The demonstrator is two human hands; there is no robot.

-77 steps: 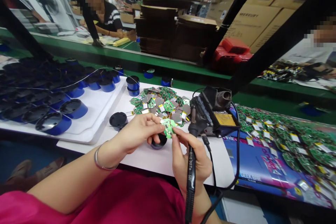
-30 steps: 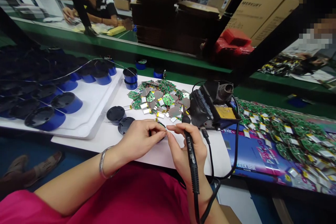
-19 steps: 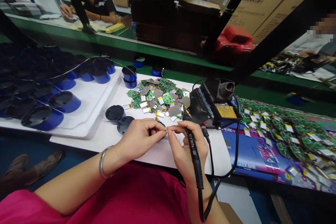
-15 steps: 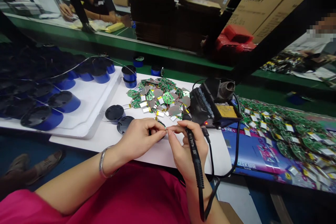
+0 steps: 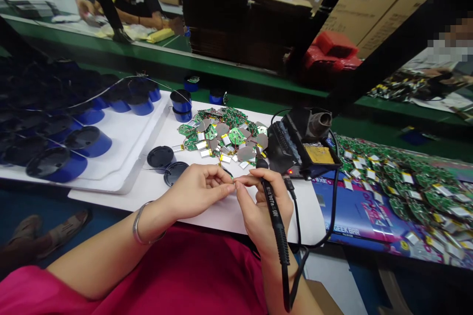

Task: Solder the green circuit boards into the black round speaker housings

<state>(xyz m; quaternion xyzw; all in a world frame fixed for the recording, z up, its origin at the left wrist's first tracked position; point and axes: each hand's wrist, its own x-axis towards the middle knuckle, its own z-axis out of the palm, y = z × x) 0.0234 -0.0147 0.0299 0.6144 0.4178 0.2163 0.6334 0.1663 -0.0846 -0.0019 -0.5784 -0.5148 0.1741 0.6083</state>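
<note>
Two hands (image 5: 195,191) meet mid-frame, pinched, contents unclear; the right hand (image 5: 256,210) cradles a soldering iron (image 5: 274,210), presumably freeing finger and thumb.

Left fingers (image 5: 222,191) now nearer right fingers (image 5: 243,198)

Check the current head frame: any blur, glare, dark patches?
Head view, left: rear cups sunk in shadow; head view, right: sheen on the sheet, edge boards stretched; head view, centre: iron lettering partly readable, detail at the left hand too small to tell.
</note>
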